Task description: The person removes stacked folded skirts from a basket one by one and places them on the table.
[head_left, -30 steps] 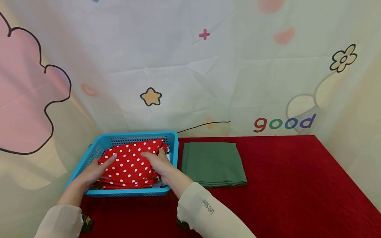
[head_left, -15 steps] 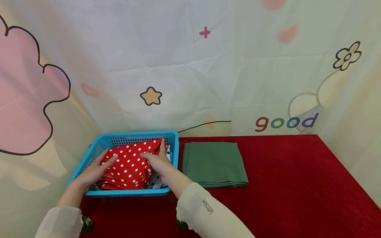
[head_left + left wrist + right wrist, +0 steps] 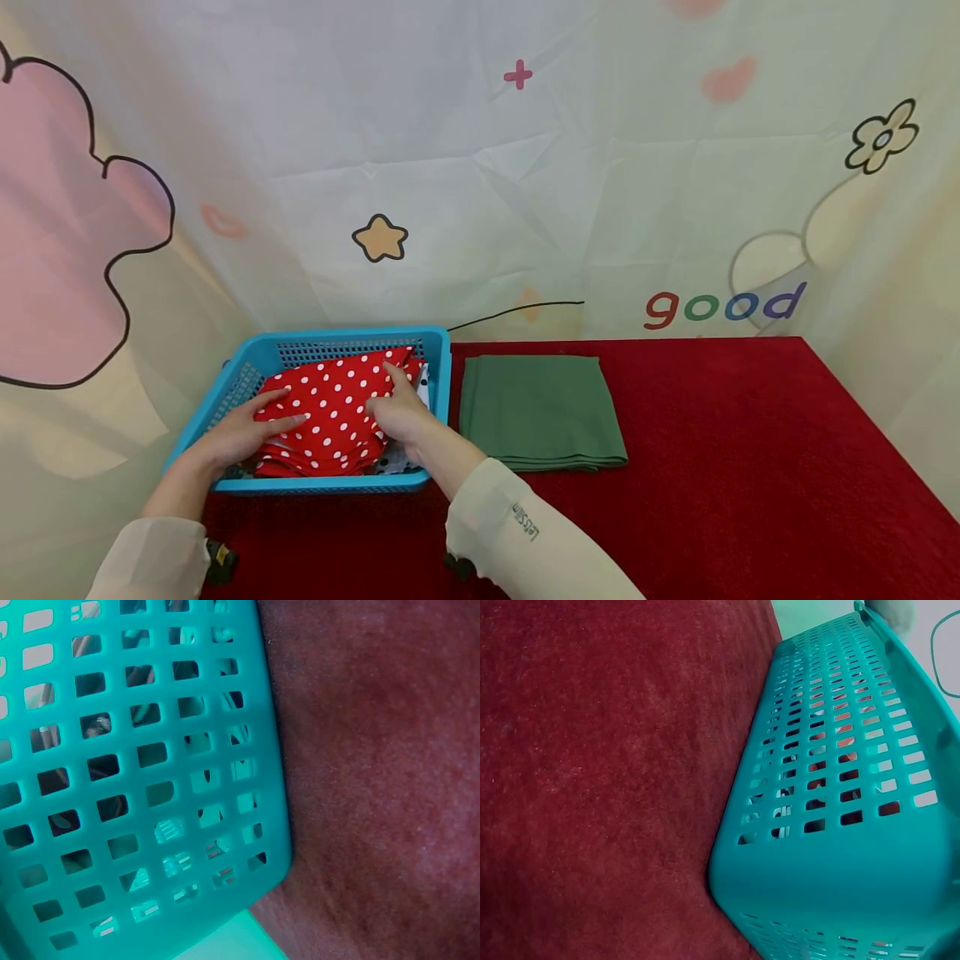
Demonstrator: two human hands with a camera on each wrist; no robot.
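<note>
In the head view, a folded red cloth with white polka dots (image 3: 330, 408) lies in a blue plastic basket (image 3: 322, 483). My left hand (image 3: 242, 432) rests on the cloth's left side, thumb and fingers spread apart. On its right side, my right hand (image 3: 403, 412) touches the cloth with an extended index finger and thumb; its other fingers are partly hidden. A white cloth with black dots (image 3: 393, 460) shows beneath the red one at the right. Both wrist views face the basket's perforated wall (image 3: 150, 772) from outside, with neither hand's fingers visible.
A folded green cloth (image 3: 540, 412) lies just right of the basket on the red-covered table (image 3: 712, 450). Behind stands a pale printed curtain (image 3: 450, 167). A small dark object (image 3: 220, 562) shows beside the left sleeve.
My left fingers have slid slightly inward and down over the red cloth. The right hand's fingers have shifted from the cloth's right edge onto its top. The red cloth's lower right corner has drawn leftward.
</note>
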